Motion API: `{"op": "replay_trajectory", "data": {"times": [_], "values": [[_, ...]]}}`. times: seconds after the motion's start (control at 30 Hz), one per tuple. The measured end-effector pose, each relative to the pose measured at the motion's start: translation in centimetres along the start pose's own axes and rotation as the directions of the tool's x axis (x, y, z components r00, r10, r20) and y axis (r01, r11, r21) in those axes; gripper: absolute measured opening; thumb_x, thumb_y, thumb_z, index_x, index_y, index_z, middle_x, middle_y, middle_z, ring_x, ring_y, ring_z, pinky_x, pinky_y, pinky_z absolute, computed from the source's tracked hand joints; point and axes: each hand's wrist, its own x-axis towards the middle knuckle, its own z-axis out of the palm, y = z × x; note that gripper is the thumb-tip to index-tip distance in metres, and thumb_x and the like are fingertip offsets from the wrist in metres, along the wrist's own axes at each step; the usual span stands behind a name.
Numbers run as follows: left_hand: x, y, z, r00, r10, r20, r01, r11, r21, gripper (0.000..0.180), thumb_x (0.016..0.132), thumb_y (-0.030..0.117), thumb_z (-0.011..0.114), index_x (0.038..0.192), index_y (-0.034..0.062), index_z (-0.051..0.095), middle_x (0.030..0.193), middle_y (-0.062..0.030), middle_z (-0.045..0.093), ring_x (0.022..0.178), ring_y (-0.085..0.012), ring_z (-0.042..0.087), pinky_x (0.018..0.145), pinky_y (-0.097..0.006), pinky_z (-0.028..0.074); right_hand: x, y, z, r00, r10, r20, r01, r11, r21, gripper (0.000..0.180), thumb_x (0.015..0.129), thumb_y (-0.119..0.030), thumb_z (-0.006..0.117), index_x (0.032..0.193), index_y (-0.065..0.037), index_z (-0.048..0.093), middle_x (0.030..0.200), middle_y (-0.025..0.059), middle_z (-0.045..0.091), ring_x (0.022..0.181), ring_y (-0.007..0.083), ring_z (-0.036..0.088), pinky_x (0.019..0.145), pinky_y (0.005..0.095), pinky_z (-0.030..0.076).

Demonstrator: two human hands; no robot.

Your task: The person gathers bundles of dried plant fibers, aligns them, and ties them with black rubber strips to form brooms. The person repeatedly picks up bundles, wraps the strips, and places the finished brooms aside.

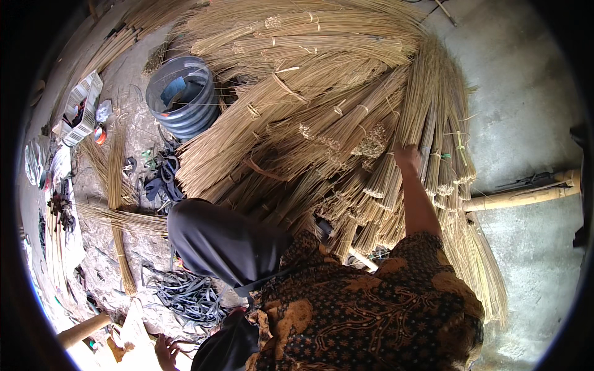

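Observation:
My right hand (407,158) reaches forward onto a large pile of tied bundles of dry stalks. Its fingers look closed on a bundle of dry stalks (391,182), whose cut ends point back toward me; the fingertips are partly hidden. More long bundles (427,105) lean upright just past this hand. Down at the lower left edge, my left hand (166,352) shows only in part, fingers apart, with nothing seen in it. Beside it lie a thin stick (189,342) and a tangle of black strips (189,297).
A ribbed grey-blue bucket (204,123) stands left of the pile. Farther left are a white plastic crate (83,111) and loose stalks tied like a broom (116,173). A bamboo pole (526,196) juts in at right by the wall. My bent knee (210,238) borders the pile.

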Motion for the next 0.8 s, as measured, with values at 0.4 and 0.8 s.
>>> {"op": "replay_trajectory", "data": {"times": [0.4,0.8], "values": [[-0.3,-1.5,-0.4,0.998,0.023,-0.059,-0.021,1.000,0.021,0.057,0.107,0.042,0.056,0.156,0.0145,0.046,0.144,-0.0161,0.058,0.120,-0.0350,0.065,0.094,-0.053,0.055,-0.6,0.3,0.5,0.990,0.033,0.138,-0.057,0.983,0.176,0.061,0.085,-0.039,0.072,0.131,0.001,0.067,0.123,0.0218,0.071,0.114,0.0321,0.069,0.097,0.0437,0.055],[-1.7,-1.9,0.9,0.978,0.195,-0.079,-0.185,0.976,0.117,0.037,0.102,0.055,0.060,0.109,0.0187,0.060,0.077,0.0030,0.056,0.064,-0.0131,0.059,0.056,-0.033,0.050,-12.7,-10.9,-5.0,0.855,-0.372,0.362,-0.420,-0.087,0.903,0.045,0.087,-0.032,0.080,0.118,-0.009,0.056,0.082,0.0064,0.061,0.068,0.0222,0.064,0.062,0.0397,0.061]]}}
